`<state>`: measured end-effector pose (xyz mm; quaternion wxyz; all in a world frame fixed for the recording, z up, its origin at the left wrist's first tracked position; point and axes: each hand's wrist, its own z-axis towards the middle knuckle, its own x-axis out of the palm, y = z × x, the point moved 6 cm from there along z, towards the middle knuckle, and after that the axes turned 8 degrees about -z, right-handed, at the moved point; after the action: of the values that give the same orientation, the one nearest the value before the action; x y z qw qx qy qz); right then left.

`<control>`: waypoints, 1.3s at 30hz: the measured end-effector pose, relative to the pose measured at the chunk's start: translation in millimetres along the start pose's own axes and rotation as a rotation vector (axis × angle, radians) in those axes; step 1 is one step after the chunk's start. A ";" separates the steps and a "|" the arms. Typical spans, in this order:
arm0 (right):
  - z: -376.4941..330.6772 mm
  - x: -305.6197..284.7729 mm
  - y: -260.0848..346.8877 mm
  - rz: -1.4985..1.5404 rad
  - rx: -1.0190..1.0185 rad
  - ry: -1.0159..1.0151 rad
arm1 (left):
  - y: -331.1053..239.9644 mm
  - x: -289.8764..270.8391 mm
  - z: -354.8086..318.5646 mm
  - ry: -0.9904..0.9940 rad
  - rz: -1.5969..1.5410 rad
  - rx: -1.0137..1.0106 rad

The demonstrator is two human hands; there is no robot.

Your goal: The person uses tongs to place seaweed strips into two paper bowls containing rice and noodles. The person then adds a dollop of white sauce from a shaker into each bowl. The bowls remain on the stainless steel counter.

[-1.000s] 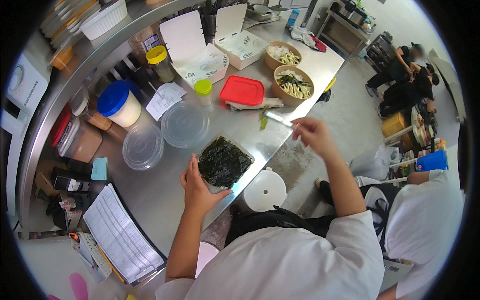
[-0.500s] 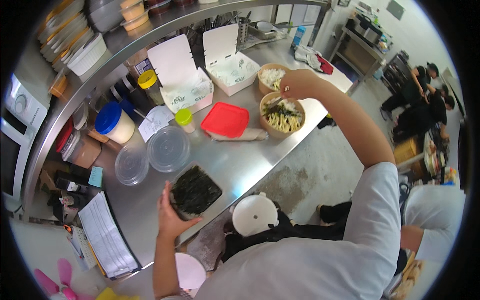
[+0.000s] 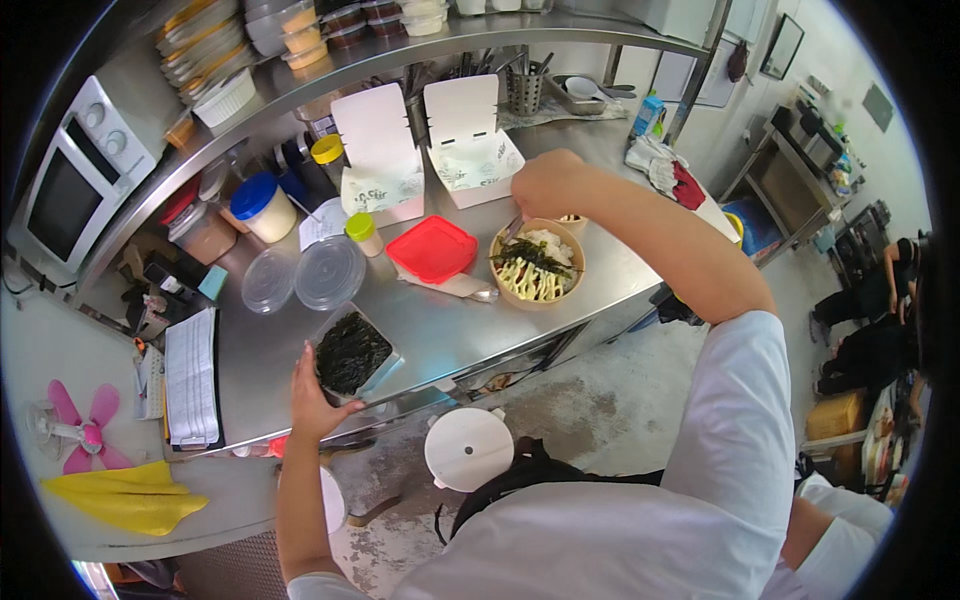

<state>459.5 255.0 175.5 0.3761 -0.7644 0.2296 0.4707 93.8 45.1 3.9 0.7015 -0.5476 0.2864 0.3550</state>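
seaweed topping seems underway: my left hand grips the tub, my right hand a utensil at the bowl. i'd spread gently next.

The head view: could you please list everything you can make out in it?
Counter: one, silver, centre
Seaweed container: one, clear, counter's near edge
Red lid: one, red, mid-counter
Round lids: two, clear, left of red lid
Bowls: two, brown, right of red lid
Metal utensil: one, silver, over front bowl
Open boxes: two, white, counter's back
Jars: several, mixed, back left
Clipboard: one, dark, counter's left end
Shelf: one, silver, above counter
Microwave: one, white, left
Fan: one, pink, lower left
Cloth: one, yellow, below fan
Round-topped item: one, white, on floor
Other people: at least three, black or white clothing, right
Left hand: one, bare, on seaweed container
Right hand: one, bare, on metal utensil
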 end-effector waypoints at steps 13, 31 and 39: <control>-140.3 34.0 -62.4 0.643 0.317 -0.428 | -6.8 10.3 5.3 -0.114 -0.072 -0.034; -72.6 221.9 -48.1 1.722 -0.276 0.086 | -108.8 82.3 -25.7 -0.615 -0.225 -0.279; -53.6 218.9 -6.1 1.895 -0.150 -0.032 | -173.8 91.0 -38.0 -0.705 -0.248 -0.101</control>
<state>591.9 217.0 -3.0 -0.2090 -0.2758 0.7182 0.6037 287.5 -0.8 21.3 0.7667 -0.4563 -0.0589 0.4477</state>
